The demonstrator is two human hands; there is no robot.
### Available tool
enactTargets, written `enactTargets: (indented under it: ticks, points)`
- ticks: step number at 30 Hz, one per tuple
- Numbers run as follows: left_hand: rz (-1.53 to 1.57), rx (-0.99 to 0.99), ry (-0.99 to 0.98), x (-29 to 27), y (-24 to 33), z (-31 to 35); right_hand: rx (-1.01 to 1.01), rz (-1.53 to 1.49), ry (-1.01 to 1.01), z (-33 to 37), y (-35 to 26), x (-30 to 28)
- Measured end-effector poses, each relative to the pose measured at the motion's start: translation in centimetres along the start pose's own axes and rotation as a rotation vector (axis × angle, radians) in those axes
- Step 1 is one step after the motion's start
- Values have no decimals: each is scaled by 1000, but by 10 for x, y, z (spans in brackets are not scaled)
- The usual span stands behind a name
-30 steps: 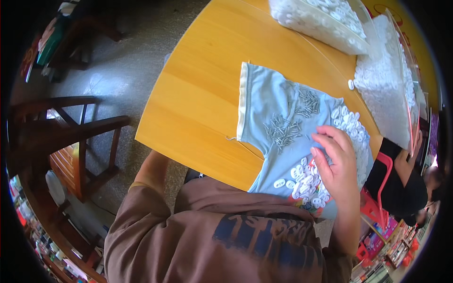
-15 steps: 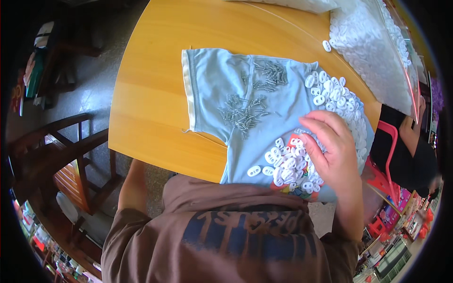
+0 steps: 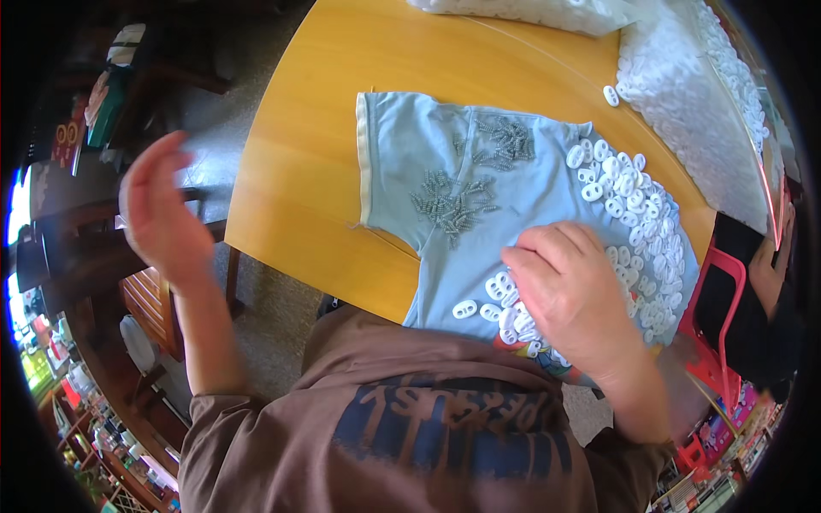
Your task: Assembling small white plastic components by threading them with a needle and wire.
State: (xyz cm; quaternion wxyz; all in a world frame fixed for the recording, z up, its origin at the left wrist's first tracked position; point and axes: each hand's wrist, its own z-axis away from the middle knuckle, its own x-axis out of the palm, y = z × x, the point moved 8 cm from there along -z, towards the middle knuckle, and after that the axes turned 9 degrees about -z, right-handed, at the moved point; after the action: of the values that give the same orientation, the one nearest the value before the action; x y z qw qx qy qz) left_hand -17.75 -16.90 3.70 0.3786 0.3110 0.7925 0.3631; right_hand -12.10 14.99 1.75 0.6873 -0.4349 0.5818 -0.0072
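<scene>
A light-blue T-shirt (image 3: 402,145) lies spread on the table. White oval two-holed plastic pieces (image 3: 629,192) are heaped along its right side, with a second group (image 3: 509,312) near its front edge. Small metal springs (image 3: 449,205) form a pile on the shirt, and another pile of springs (image 3: 509,141) lies farther back. Over the front group my right hand (image 3: 569,286) is closed, its fingertips pinched together; whatever is between them is hidden. Off the table's left side my left hand (image 3: 167,218) is raised, blurred, its fingers stretched upward with nothing visible in them.
The yellow wooden table (image 3: 299,171) has a large clear bag (image 3: 684,120) of white pieces at its far right. One loose white piece (image 3: 611,96) lies beside the bag. A wooden chair (image 3: 145,299) stands left, a red chair (image 3: 727,316) right. Another person's arm (image 3: 770,265) shows at right.
My left hand has come up from beside the table's front edge to the left. My right hand has lowered over the white pieces and its fingers have closed. The whole view has shifted slightly.
</scene>
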Motion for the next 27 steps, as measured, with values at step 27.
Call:
enactTargets:
  ticks: [27]
  points:
    - [-18,720,-834,196,133,86,477,-1463,446,25,49,-32]
